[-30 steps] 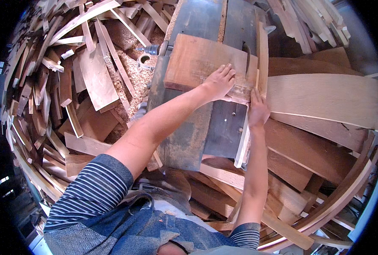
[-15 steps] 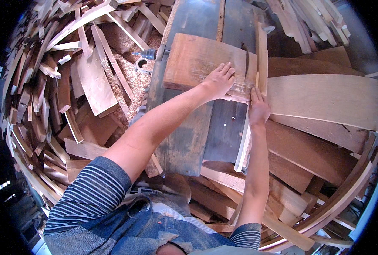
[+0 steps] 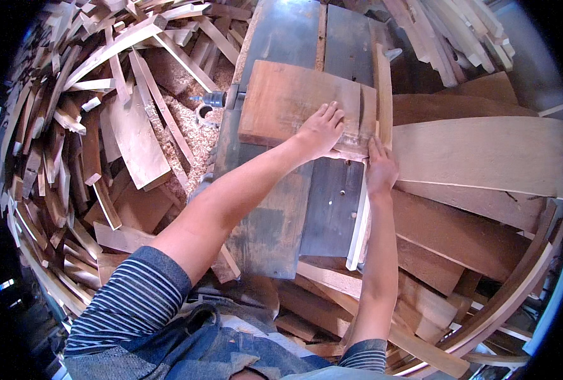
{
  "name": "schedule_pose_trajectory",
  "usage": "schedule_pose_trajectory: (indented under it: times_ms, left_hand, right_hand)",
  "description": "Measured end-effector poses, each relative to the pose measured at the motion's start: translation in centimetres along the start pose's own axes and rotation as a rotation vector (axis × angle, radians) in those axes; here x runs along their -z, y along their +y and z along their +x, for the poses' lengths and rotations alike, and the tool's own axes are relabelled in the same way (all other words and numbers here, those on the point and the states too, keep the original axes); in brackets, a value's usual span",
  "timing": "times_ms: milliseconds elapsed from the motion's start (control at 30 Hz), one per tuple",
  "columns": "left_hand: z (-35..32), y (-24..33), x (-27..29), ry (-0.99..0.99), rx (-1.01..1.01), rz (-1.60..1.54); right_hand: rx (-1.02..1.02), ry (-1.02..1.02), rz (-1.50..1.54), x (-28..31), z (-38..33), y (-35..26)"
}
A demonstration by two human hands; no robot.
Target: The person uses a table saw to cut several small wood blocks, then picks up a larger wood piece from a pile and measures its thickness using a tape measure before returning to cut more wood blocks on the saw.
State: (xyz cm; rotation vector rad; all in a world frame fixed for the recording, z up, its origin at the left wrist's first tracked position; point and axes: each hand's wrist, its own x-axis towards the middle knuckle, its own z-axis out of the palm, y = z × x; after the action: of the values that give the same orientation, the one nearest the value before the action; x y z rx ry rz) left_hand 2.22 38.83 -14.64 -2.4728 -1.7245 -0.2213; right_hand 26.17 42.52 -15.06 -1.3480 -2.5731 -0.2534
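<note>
A wide, flat wooden board (image 3: 281,104) lies across a dark metal machine table (image 3: 275,209), its right end beside an upright wooden strip (image 3: 383,95). A dark curved gap runs across the board near that end. My left hand (image 3: 322,130) rests on top of the board, fingers stretched out over its right half. At the board's near right corner is my right hand (image 3: 381,168), with extended fingers touching the corner next to the strip; its thumb is hard to see. A pale narrow strip (image 3: 359,231) runs along the table's edge beside my right forearm.
Loose offcuts (image 3: 136,136) and wood shavings (image 3: 189,130) are heaped on the left. A dark cylindrical fitting (image 3: 215,99) juts from the table's left side. Wide planks (image 3: 478,152) lie to the right, inside a curved wooden rim (image 3: 509,310). More sticks (image 3: 446,38) are piled at the far right.
The whole view has shifted slightly, with the scene lower in the picture. Relative to the table, the board and both hands have slid a little away from me.
</note>
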Motion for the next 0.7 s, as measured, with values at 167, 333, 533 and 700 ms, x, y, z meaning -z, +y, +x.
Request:
schedule_pose_trajectory:
  times_ms: [167,333,533,700]
  left_hand:
    - [0.3,-0.4,0.0,0.011,0.000,0.014]
    - [0.8,-1.0,-0.5,0.011,-0.003,0.039]
    - [1.3,-1.5,0.0,-0.022,-0.010,0.013]
    - [2.2,-2.5,0.0,-0.025,-0.008,-0.009]
  right_hand:
    - [0.003,-0.013,-0.010,-0.6,0.4,0.3]
    - [-0.025,-0.043,-0.005,-0.4,1.1,0.1]
    - [-0.018,-0.045,-0.032,-1.1,1.6,0.6]
    - [-0.026,-0.033,-0.055,-2.0,2.9,0.9]
